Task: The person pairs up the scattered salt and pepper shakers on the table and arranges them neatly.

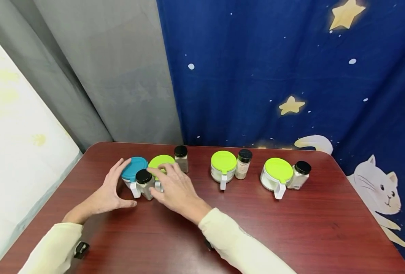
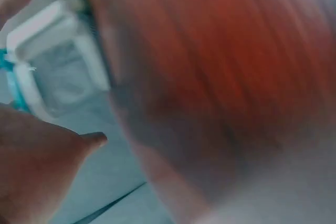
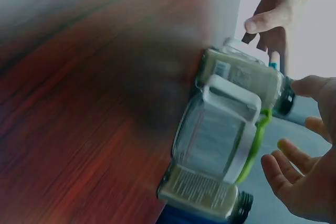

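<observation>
My left hand (image 1: 108, 194) is spread at the left of a blue-lidded jar (image 1: 135, 169), thumb and fingers apart; the left wrist view shows this hand (image 2: 42, 161) beside the jar's white handle. Just right of that jar stands a black-capped shaker (image 1: 145, 184). My right hand (image 1: 178, 190) reaches over its right side, fingers loosely bent. In the right wrist view the thumb of this hand (image 3: 315, 169) is at the shaker's (image 3: 241, 74) cap; whether it touches is unclear. A green-lidded jar (image 1: 161, 162) is partly hidden behind the right hand.
Another black-capped shaker (image 1: 181, 159) stands behind the right hand. Farther right, a green-lidded jar (image 1: 223, 161) stands beside a shaker (image 1: 243, 164), and another green-lidded jar (image 1: 277, 170) beside a tilted-looking shaker (image 1: 299, 176). Curtains hang behind the table (image 1: 257, 228).
</observation>
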`<state>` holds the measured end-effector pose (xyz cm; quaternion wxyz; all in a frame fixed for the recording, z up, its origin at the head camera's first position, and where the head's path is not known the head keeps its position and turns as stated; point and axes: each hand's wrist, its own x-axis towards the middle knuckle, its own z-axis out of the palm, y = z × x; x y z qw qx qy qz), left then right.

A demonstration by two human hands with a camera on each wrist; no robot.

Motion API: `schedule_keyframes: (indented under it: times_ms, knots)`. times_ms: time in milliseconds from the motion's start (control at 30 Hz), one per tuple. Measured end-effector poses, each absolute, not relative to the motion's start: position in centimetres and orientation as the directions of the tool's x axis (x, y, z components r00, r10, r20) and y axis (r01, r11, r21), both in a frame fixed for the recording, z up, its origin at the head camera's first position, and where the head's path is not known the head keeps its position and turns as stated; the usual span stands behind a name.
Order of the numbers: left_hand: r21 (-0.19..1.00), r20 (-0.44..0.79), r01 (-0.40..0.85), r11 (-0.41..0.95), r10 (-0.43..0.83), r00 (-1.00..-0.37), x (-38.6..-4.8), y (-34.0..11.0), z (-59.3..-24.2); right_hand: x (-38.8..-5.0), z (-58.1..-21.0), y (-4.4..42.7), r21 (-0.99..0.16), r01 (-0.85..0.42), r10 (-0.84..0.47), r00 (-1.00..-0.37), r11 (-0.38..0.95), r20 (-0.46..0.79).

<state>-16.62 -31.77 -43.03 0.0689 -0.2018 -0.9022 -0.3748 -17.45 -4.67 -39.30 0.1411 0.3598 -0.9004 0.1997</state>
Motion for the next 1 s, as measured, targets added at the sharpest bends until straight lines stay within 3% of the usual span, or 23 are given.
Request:
schedule_keyframes:
  times_ms: [167,500,800,1000]
  knots:
    - [0.751,0.231,0.393,0.531,0.347,-0.909,-17.6,-32.6,-43.4,-17.6,-40.0,-7.0,-0.193,-0.693,-0.589,-0.702,0.695,0.401]
    - [0.686,0.202,0.339,0.643,0.279,-0.939,-17.4,-32.8,-43.2,-16.8,-41.6,-7.4,-0.201,-0.702,-0.542,-0.673,0.684,0.503]
    - [0.724,0.186,0.329,0.606,0.287,-0.94,-16.9,-33.4,-43.3,-16.8,-42.3,-7.2,-0.201,-0.736,-0.564,-0.638,0.646,0.525]
    - [0.681,0.194,0.32,0.658,0.259,-0.946,-15.2,-33.8,-42.8,-16.9,-42.4,-7.2,-0.266,-0.767,-0.546,-0.613,0.584,0.571]
